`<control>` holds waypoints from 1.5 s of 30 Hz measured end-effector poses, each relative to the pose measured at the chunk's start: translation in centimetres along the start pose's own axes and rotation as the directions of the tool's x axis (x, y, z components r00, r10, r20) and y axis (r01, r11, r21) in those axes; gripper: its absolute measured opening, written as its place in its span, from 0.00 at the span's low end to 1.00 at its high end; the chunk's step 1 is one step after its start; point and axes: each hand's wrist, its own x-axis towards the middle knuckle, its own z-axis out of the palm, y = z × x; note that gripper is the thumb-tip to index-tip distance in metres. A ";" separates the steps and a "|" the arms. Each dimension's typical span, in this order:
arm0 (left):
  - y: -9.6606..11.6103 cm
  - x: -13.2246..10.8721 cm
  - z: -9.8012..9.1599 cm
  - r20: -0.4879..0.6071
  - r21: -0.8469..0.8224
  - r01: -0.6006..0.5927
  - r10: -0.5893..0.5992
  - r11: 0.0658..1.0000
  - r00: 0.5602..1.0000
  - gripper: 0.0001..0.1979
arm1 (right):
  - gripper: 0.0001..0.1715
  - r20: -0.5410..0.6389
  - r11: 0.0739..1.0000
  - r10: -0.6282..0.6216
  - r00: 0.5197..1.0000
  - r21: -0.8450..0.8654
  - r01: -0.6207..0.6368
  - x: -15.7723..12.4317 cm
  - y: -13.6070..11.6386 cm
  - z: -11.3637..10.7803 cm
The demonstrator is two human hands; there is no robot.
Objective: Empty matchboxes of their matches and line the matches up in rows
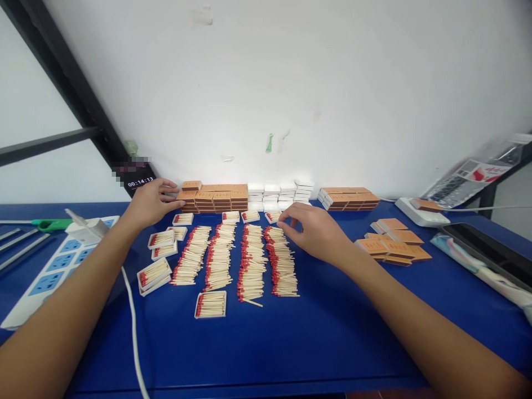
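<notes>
Several rows of red-tipped matches [236, 257] lie side by side on the blue table [324, 327]. My right hand [315, 230] rests at the far end of the rightmost row, fingers curled and pinched at the match tips. My left hand [152, 202] reaches to the left end of a stack of orange matchbox sleeves [214, 198] by the wall, its fingers touching the stack. Filled white trays [160, 252] sit left of the rows, and one tray [211, 304] lies in front of them.
White empty trays [278, 195] and a second orange stack [348, 198] line the wall. Loose orange sleeves [393, 241] lie at right beside a white power strip [419, 210] and a dark tray [486, 249]. A white power strip [54, 266] with its cable [135, 338] lies at left.
</notes>
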 end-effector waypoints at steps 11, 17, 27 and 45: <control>-1.4 0.5 0.5 -0.032 0.286 -0.077 0.090 0.955 0.995 0.28 | 0.08 0.003 1.000 0.004 1.000 -0.021 -0.004 0.0 -0.1 0.1; -1.1 0.3 0.8 -0.026 0.357 -0.102 0.119 0.929 0.993 0.29 | 0.09 0.008 0.999 -0.004 1.000 -0.033 0.005 0.0 0.0 0.2; -1.0 0.4 0.8 0.041 0.433 -0.093 0.084 0.897 0.996 0.33 | 0.09 0.018 0.999 0.006 1.000 -0.033 -0.006 0.0 0.0 0.2; -1.0 0.5 1.2 0.071 0.466 -0.107 0.083 0.878 0.994 0.44 | 0.09 0.001 0.999 0.024 1.000 -0.041 -0.023 0.1 0.6 -0.4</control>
